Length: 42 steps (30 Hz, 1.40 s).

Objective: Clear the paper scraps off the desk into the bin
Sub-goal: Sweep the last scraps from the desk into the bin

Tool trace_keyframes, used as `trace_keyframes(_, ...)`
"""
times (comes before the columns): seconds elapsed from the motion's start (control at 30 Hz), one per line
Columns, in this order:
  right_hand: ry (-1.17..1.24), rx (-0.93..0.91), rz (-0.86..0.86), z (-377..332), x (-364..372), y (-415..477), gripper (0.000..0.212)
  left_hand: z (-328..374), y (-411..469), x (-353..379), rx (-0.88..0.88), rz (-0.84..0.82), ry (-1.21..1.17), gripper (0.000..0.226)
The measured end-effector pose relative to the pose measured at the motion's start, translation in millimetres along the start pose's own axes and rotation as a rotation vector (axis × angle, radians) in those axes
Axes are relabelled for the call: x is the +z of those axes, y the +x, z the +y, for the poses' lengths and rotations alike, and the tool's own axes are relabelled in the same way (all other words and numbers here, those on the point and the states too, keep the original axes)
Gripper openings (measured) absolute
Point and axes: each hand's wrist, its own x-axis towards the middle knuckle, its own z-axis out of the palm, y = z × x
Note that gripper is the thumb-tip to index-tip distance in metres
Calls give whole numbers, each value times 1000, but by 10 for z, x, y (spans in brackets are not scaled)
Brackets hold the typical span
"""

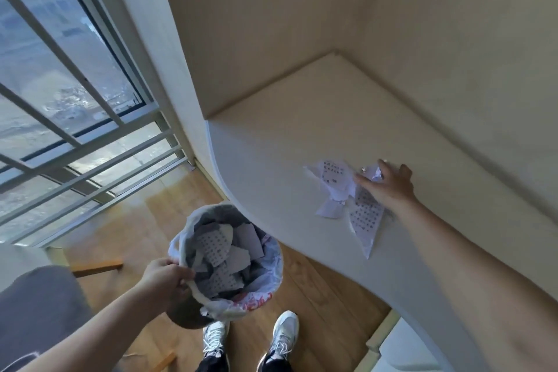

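Head view: paper scraps point(347, 190) lie on desk point(271, 166) under your right hand point(388, 183), fingers spread. Left hand point(164, 278) clamps bin point(232, 257) rim below the edge. Sweep sloppily and scraps may miss, hitting floor point(302, 287).

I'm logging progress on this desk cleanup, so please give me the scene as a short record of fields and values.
surface: pale cream desk with a rounded edge
left on desk: torn white printed paper scraps, clustered together
right hand: palm down, fingers spread on the scraps
left hand: gripping the bin's rim
bin: round, lined with a white plastic bag, held below the desk edge
bin contents: many torn printed scraps already inside
floor: wooden boards
status: partly done
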Motion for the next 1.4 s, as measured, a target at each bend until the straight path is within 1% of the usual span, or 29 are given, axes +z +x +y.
trace_keyframes(0.1, -80, -92, 56, -255, 201, -68, 97, 26, 6, -48, 1, 9, 25, 10)
trace_keyframes(0.23, -136, -160, 55, -369, 361, -130, 91, 17, 46, -112, 10, 26, 19, 11)
trace_keyframes(0.37, -134, -244, 55, -499, 479, -168, 82, 15, 85, -177, 0, 1, -37, 16)
trace_keyframes(0.53, -137, -402, 67, -859, 749, -399, 75, 43, 116, -234, -2, -1, -69, 4)
trace_keyframes(0.67, -171, -501, 12, -1254, 989, -723, 74, 74, 106, -286, 8, -28, -102, 9)
trace_keyframes(0.8, -184, -594, -28, -1605, 1329, -1067, 69, 93, 81, -362, 6, -40, -125, 9)
trace_keyframes(0.87, -209, -680, -30, -1745, 1505, -1221, 63, 101, 71, -402, 4, -34, -138, 8)
trace_keyframes(0.97, -235, -860, -20, -1916, 1738, -1451, 55, 114, 34, -468, 9, -27, -143, 7)
trace_keyframes(1.13, -99, -1057, -214, -2079, 1939, -1801, 53, 102, -26, -573, 19, -36, -175, 9)
trace_keyframes(1.2, 17, -1067, -241, -2073, 1885, -1875, 51, 83, -24, -594, 20, -39, -191, 11)
trace_keyframes(1.27, 161, -1000, -224, -2011, 1752, -1879, 50, 70, -17, -600, 28, -24, -191, 12)
trace_keyframes(1.33, 279, -892, -167, -1866, 1590, -1813, 49, 59, -2, -581, 37, -10, -192, 12)
trace_keyframes(1.4, 387, -787, -72, -1644, 1435, -1697, 47, 51, 4, -544, 41, -9, -193, 10)
